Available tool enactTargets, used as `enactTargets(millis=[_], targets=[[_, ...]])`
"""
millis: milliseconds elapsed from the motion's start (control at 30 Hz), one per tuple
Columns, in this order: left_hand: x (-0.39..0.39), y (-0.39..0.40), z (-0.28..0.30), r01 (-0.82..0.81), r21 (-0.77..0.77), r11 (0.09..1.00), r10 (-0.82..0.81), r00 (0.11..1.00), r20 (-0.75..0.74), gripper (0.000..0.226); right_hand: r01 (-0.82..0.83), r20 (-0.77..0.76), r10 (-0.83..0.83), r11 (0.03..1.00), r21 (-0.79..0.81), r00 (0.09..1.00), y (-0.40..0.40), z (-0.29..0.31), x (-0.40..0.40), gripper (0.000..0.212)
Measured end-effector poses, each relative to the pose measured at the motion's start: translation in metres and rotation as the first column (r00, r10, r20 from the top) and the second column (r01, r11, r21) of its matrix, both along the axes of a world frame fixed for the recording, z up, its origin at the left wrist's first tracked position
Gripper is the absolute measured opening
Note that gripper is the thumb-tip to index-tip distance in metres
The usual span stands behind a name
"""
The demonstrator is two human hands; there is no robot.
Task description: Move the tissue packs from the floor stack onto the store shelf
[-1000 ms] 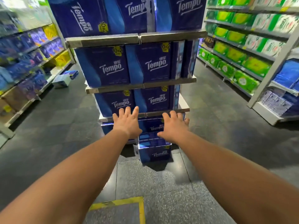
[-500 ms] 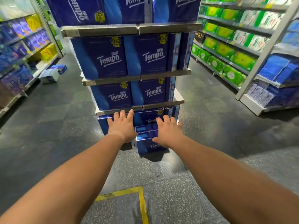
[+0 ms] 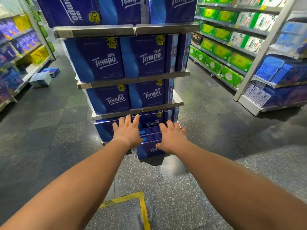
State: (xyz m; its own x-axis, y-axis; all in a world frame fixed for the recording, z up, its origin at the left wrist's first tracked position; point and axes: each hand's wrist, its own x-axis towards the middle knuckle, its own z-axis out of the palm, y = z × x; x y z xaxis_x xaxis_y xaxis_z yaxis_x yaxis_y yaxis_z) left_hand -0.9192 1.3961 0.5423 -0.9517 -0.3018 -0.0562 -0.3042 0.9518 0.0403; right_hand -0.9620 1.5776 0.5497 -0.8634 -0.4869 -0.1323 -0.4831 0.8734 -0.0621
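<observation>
Left hand (image 3: 127,134): fingers spread wide and straight, holding nothing; it reaches toward the left side of the floor stack, and whether the palm touches a pack cannot be told.
Hidden by left hand: part of the bottom-shelf pack (image 3: 104,131) behind it and the left edge of the stack's top.
Floor stack (image 3: 150,143): blue tissue packs on the grey floor (image 3: 54,146), between the two hands and just in front of the store shelf; only the top face and a strip of the front show, and the printed name on the front is cut short by the right hand.
Right hand (image 3: 172,138): fingers spread and lightly bent, gripping nothing that can be seen; the thumb lies at the front right corner of the stack, contact unclear.
Store shelf (image 3: 141,111): beyond the fingertips, four tiers of dark blue packs; the top tier is cut off by the frame edge, and the lowest tier is half covered by the hands.
Far left of left hand: two loose packs (image 3: 42,78) on the floor by a side shelf, blurred.
Far right of right hand: green packs (image 3: 232,75) on aisle shelving, print too small to read.
Near the forearms: a yellow floor line (image 3: 142,209), its lower end cut off.
Change: both hands have come lower and nearer to the stack than a second ago, and the shelf fills more of the view; the stack itself lies as before.
</observation>
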Motion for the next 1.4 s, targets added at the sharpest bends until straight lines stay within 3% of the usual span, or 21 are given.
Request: enactTargets(millis=[467, 900, 1167, 1400], targets=[[-0.062, 0.008, -0.054, -0.032, 0.044, 0.999, 0.026, 0.992, 0.12, 0.092, 0.039, 0.083, -0.039, 0.999, -0.004, 0.996, 0.02, -0.049, -0.08, 0.088], [-0.254, -0.017, -0.138, -0.276, 0.129, 0.952, 0.252, 0.952, 0.177, 0.1, -0.116, 0.189, 0.105, 0.992, 0.044, 0.976, -0.012, -0.138, -0.313, 0.086], [-0.319, -0.055, -0.258, -0.42, 0.172, 0.891, 0.368, 0.891, 0.266, 0.098, -0.119, 0.244, 0.103, 0.992, 0.053, 0.964, -0.038, -0.26, -0.418, 0.085], [-0.379, -0.107, -0.448, -0.35, 0.154, 0.924, 0.294, 0.907, 0.301, 0.102, -0.133, 0.257, 0.104, 0.986, 0.098, 0.961, -0.079, -0.441, -0.47, 0.093]])
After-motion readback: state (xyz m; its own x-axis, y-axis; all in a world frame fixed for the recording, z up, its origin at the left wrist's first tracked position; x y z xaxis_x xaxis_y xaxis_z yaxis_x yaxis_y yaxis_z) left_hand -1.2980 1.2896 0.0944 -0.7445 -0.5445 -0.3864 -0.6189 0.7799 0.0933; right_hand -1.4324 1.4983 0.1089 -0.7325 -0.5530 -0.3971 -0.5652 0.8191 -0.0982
